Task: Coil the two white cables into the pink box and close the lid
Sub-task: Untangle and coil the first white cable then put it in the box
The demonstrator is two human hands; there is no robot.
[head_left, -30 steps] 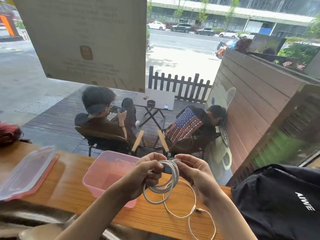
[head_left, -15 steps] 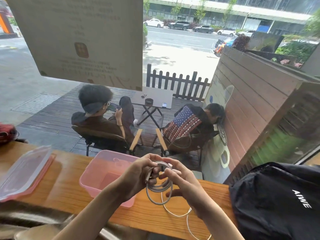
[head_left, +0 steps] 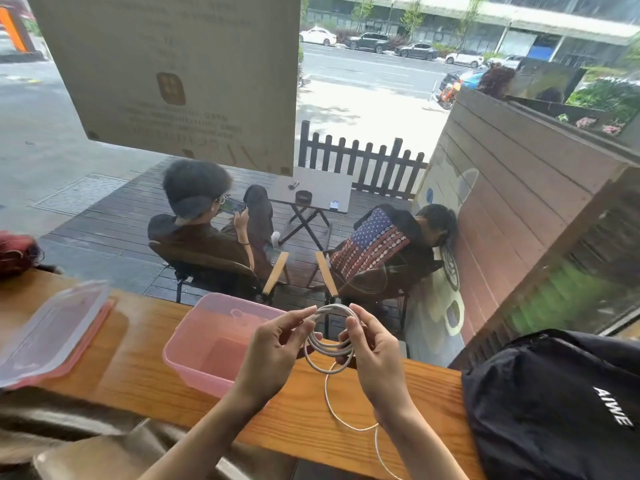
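A coiled white cable (head_left: pixel 330 344) is gripped between the left hand (head_left: pixel 273 351) and right hand (head_left: pixel 375 355), fingers closed on its loops. The open pink box (head_left: pixel 207 341) is set on the wooden surface (head_left: pixel 131 368) just left.

Head view, forward-down, near the counter (head_left: pixel 145 368)

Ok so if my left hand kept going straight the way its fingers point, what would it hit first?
The left hand points up and to the right, into the coiled white cable it already pinches. Just past the coil is the right hand, likely next, though depth is unclear.
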